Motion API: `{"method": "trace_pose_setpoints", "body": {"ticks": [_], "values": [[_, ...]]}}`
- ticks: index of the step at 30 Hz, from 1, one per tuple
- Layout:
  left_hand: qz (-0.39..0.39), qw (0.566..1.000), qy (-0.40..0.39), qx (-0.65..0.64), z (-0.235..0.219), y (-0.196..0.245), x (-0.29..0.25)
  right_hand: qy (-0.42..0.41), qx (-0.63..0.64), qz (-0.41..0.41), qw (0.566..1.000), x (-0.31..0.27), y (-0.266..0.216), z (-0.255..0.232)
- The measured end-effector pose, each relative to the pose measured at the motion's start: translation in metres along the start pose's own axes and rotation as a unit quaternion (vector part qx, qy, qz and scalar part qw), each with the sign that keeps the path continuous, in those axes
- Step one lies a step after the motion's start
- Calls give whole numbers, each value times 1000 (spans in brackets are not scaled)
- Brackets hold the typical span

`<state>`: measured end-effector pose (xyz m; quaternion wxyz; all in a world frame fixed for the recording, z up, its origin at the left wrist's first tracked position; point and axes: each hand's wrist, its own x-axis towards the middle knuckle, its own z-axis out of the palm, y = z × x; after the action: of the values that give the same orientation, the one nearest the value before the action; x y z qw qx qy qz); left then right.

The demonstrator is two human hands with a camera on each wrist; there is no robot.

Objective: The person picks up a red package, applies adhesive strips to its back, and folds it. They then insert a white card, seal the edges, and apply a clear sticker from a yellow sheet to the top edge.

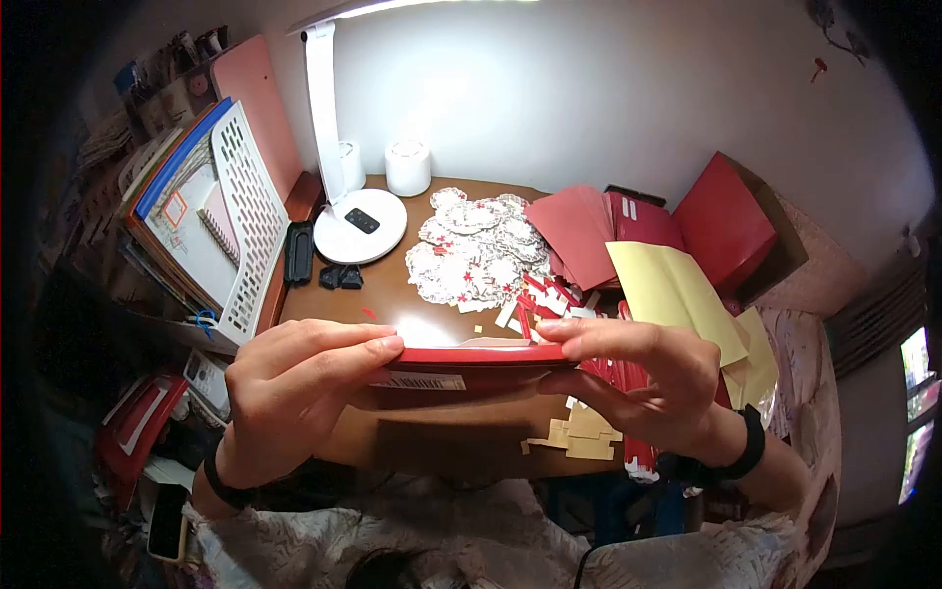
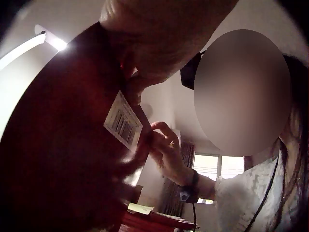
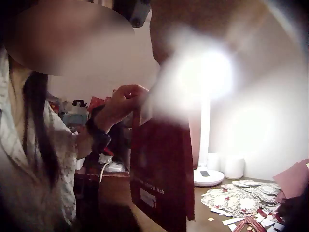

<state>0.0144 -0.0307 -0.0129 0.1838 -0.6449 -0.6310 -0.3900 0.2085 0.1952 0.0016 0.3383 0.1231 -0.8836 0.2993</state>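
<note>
Between both hands, a flat red cardboard box (image 1: pixel 481 375) is held up over the desk, its narrow edge towards the head camera. My left hand (image 1: pixel 299 383) grips its left end, fingers along the upper edge. At the right end my right hand (image 1: pixel 653 378) pinches it between thumb and fingers. A white barcode label (image 2: pixel 124 121) sits near the edge on the side facing me. Along the upper edge a pale flap (image 1: pixel 496 342) sticks up. The right wrist view shows the broad red face (image 3: pixel 159 159) with printed lettering and a second pale label.
Beyond the box lies a heap of round white paper pieces (image 1: pixel 476 245), beside red cards (image 1: pixel 584 231) and yellow sheets (image 1: pixel 677 294). A white desk lamp (image 1: pixel 360 226) and file rack (image 1: pixel 250 216) stand left. Beige paper pieces (image 1: pixel 589 432) lie at the front edge.
</note>
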Motion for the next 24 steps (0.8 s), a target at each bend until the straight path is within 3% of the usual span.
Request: {"method": "trace_pose_setpoints", "body": {"ticks": [5, 7, 13, 16, 18, 21, 24], "values": [[-19, 1000, -22, 12, -1, 8, 6, 24, 17, -3, 1000, 1, 4, 8], [28, 998, -50, 15, 7, 15, 12, 18, 12, -10, 1000, 6, -1, 11], [43, 998, -24, -46, 22, 20, 20, -15, 15, -43, 999, 14, -2, 13], [46, 997, -12, -68, 21, 18, 23, 0, 32, -16, 999, 15, -5, 20], [49, 997, -9, -66, 21, 18, 23, 60, 101, 61, 991, 13, -9, 26], [55, 997, 0, -53, 21, 19, 24, 3, 47, 15, 999, 12, -6, 16], [68, 997, 9, -38, 21, 18, 24, 0, 37, -15, 999, 12, -4, 15]]}}
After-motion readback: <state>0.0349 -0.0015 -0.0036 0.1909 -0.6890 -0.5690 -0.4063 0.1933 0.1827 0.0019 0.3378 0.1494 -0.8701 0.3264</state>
